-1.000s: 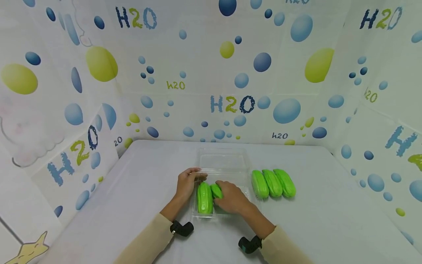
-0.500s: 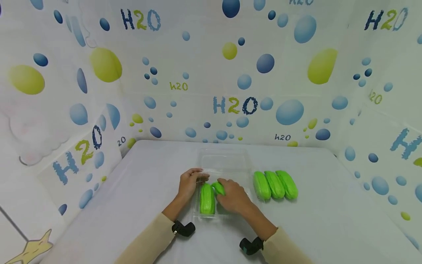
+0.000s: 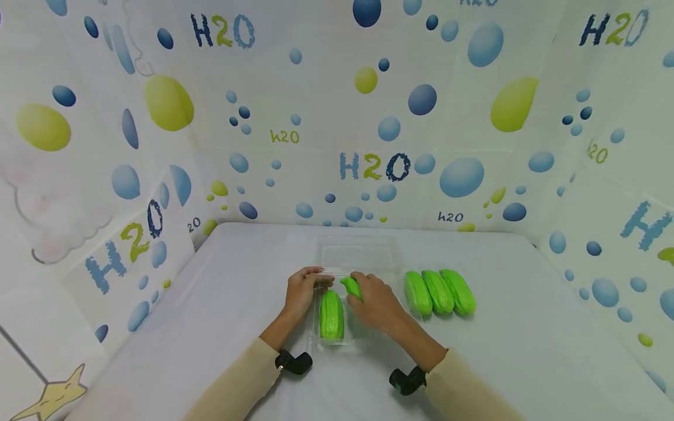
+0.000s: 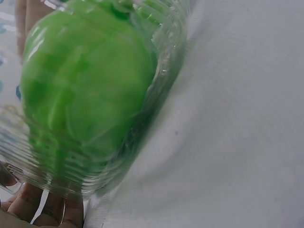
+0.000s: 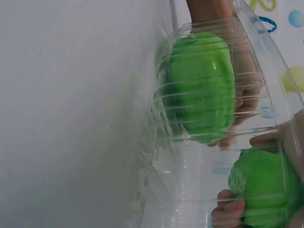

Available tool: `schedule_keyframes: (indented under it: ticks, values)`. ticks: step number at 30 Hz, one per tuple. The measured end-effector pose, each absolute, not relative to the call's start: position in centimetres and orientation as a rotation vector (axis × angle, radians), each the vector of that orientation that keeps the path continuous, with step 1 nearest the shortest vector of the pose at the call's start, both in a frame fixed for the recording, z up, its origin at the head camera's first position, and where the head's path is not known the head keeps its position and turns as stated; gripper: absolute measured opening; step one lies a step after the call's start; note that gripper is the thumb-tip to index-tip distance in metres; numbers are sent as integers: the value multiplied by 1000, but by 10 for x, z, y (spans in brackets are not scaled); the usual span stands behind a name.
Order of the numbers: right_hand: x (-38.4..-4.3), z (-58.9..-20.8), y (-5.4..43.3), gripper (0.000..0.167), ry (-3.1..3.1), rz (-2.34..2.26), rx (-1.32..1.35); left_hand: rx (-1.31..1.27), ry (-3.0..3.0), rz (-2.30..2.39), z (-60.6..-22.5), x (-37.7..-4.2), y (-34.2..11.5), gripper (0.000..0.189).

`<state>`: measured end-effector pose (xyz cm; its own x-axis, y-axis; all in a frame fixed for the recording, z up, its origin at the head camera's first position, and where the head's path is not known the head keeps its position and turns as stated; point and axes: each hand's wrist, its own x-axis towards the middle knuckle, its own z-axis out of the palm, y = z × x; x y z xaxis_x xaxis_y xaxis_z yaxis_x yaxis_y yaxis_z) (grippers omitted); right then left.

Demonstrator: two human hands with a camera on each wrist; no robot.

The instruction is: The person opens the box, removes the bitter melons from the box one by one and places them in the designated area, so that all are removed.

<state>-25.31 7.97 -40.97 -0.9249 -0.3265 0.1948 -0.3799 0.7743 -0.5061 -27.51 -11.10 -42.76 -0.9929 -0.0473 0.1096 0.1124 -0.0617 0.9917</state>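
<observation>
A clear plastic box [image 3: 337, 342] with its lid [image 3: 358, 255] folded back lies on the white table. In its left side lies one green ridged vegetable [image 3: 332, 316], plump like a cucumber, seen through the wall in the left wrist view. My left hand [image 3: 302, 294] grips the box at its back left corner, fingers over the rim. My right hand [image 3: 377, 301] holds a second green ridged vegetable [image 3: 351, 286] over the box, thumb on its near side and fingers across its far side. In the right wrist view that held vegetable [image 5: 263, 187] appears behind the clear wall.
Three more green vegetables [image 3: 440, 292] lie side by side on the table, right of the box. A printed white curtain [image 3: 295, 88] stands behind and at both sides. The white table [image 3: 505, 345] extends to the left and right of the box.
The right hand has moved up and slightly right with its vegetable, away from the one in the box. The left hand keeps its place on the box.
</observation>
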Motion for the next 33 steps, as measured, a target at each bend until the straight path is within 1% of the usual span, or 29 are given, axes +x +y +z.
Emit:
schedule_keyframes:
  ticks: [4, 12, 17, 33]
  values:
    - [-253, -407, 81, 47, -2855, 808, 582, -60, -2091, -2213, -433, -279, -111, 30]
    - [-254, -403, 88, 45, -2773, 770, 579, -41, -2081, -2180, -457, -298, -113, 31]
    - [-254, -401, 93, 47, -2715, 753, 584, -9, -2059, -2159, -459, -299, -113, 29]
    - [-263, -394, 126, 47, -2570, 695, 515, -64, -2078, -2160, -457, -295, -113, 31]
